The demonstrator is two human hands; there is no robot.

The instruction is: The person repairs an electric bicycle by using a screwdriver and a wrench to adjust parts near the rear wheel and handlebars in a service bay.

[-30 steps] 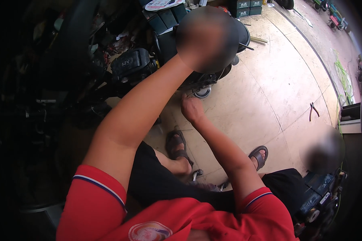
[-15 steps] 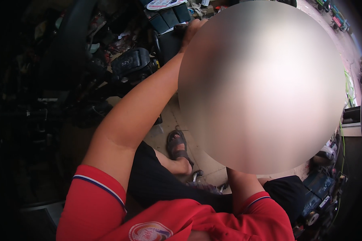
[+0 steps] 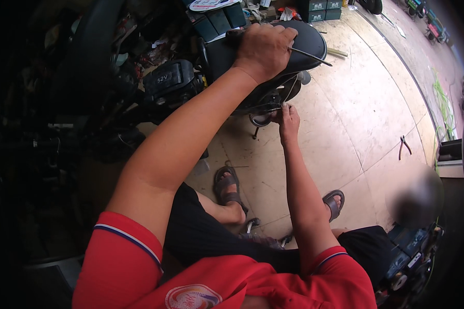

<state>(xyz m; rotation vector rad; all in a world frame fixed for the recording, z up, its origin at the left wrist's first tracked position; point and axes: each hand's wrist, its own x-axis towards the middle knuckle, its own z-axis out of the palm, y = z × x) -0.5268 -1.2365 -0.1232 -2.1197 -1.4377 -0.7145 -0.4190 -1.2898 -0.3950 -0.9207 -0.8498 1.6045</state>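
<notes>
Right hand (image 3: 290, 122) has moved rightward, beneath the black seat (image 3: 308, 40).
Its fingers are at a thin cable (image 3: 291, 88); their opening and hold cannot be told. Left hand (image 3: 265, 49): fingers wrapped around a long-shafted tool (image 3: 313, 56), resting on the seat.

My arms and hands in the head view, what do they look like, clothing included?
Both arms wear short red sleeves, with white-and-dark-blue trim near the cuffs. Below the sleeves, both forearms are bare. The left hand and right hand are ungloved, and no watch, bracelet or wristband shows on either wrist.
</notes>
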